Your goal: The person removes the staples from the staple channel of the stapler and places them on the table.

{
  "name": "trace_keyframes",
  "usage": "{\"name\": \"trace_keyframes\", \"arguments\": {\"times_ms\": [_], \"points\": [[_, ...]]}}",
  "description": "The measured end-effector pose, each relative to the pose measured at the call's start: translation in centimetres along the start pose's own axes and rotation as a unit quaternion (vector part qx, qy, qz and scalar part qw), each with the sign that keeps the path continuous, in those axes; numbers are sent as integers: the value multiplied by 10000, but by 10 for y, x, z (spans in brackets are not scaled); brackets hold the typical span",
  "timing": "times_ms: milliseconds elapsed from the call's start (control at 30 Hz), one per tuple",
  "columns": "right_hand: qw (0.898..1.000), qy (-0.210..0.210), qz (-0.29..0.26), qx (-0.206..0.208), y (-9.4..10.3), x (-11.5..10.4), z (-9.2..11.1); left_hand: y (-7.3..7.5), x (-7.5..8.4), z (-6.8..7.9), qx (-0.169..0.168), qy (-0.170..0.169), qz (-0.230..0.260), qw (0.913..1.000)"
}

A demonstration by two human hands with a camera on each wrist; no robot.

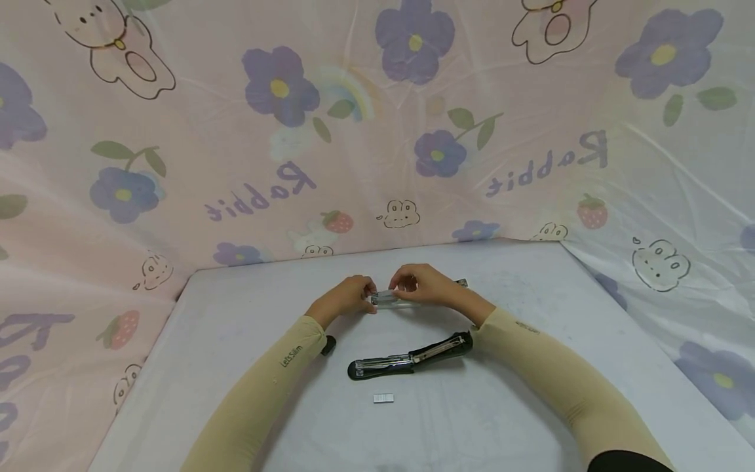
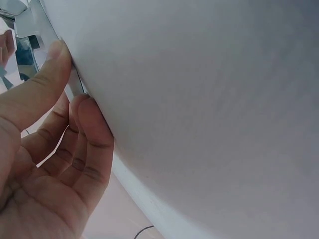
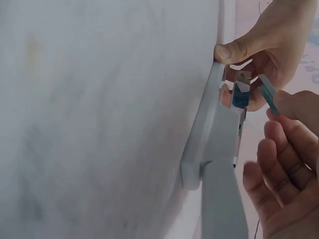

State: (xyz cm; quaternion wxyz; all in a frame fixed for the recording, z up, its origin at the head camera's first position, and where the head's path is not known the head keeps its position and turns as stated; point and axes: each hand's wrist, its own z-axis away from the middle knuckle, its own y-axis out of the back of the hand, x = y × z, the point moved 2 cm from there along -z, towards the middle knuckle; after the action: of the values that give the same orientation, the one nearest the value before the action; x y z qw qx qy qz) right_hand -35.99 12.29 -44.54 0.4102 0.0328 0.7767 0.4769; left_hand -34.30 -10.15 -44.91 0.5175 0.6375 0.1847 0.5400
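Note:
A light grey stapler [image 1: 386, 297] lies opened out on the white table, partly hidden behind my hands in the head view. My left hand [image 1: 347, 299] grips its left end between thumb and fingers; in the left wrist view that hand [image 2: 55, 149] is seen close up. Above the stapler's metal channel, my right hand [image 3: 294, 169] pinches a short strip of staples [image 3: 269, 94] between thumb and forefinger. The strip looks tilted and a little apart from the stapler body [image 3: 219, 134]. In the head view the right hand [image 1: 426, 284] hides it.
Nearer to me, a black stapler [image 1: 409, 357] lies opened out on the table [image 1: 265, 419]. Another staple strip [image 1: 383, 398] lies just in front of it. A patterned cloth [image 1: 366, 164] hangs behind the table's far edge.

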Motion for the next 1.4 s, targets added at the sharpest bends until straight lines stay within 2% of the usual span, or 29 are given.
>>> {"name": "trace_keyframes", "arguments": {"times_ms": [200, 567, 1000, 1400], "points": [[9986, -98, -471, -213, -2, -4, 12, 0, 0, 3, -23, 17, -9, 10000], [9959, -182, -762, -453, -13, -8, 28, 0, 1, 4, 18, 2, 4, 10000], [9977, -285, -131, -605, -19, -20, 33, 0, 1, 3, 23, -40, -111, 9999], [9955, -213, 280, -876, -20, -17, 33, -1, 1, 2, 31, -37, -148, 9999]]}}
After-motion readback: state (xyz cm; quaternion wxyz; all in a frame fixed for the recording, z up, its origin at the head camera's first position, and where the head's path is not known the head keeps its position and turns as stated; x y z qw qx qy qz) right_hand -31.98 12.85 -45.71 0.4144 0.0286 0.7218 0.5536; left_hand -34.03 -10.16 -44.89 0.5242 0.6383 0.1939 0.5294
